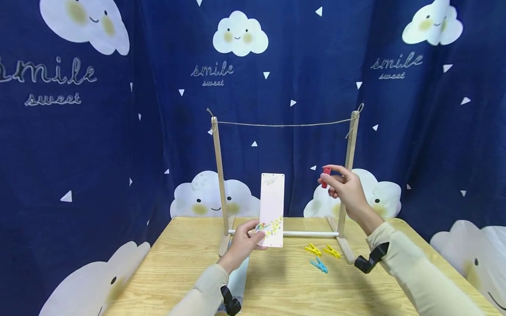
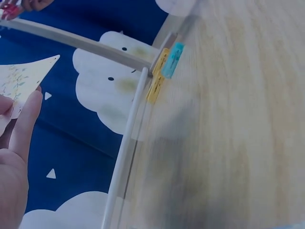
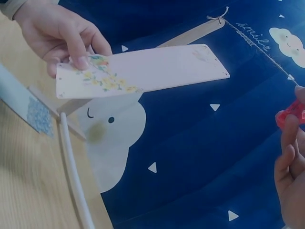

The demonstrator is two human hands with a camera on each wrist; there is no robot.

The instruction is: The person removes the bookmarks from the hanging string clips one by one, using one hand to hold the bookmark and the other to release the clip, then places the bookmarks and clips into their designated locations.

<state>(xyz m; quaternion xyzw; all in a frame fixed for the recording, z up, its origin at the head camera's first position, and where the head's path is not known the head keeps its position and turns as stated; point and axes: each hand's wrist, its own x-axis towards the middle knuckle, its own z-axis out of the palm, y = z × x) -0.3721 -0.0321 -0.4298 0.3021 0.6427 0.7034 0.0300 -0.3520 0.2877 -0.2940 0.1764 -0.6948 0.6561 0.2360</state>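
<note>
My left hand (image 1: 244, 241) pinches the lower left edge of a tall pink card (image 1: 272, 197), which stands upright in the air. Yellow flowers and a small bird are printed near its bottom, as the card (image 3: 143, 71) in the right wrist view also shows. Off to the right, my right hand (image 1: 349, 189) is raised and pinches a red clothespin (image 1: 326, 177) between thumb and fingers. Above both hands a thin string (image 1: 282, 125) runs between two wooden posts; neither the card nor the clothespin touches it.
Two yellow clothespins (image 1: 313, 249) and a blue clothespin (image 1: 319, 265) lie on the wooden table (image 1: 292, 289). A pale blue card (image 1: 238, 278) lies partly under my left arm. The frame's right post (image 1: 350, 145) stands behind my right hand, and a white bar (image 1: 308, 234) joins the feet.
</note>
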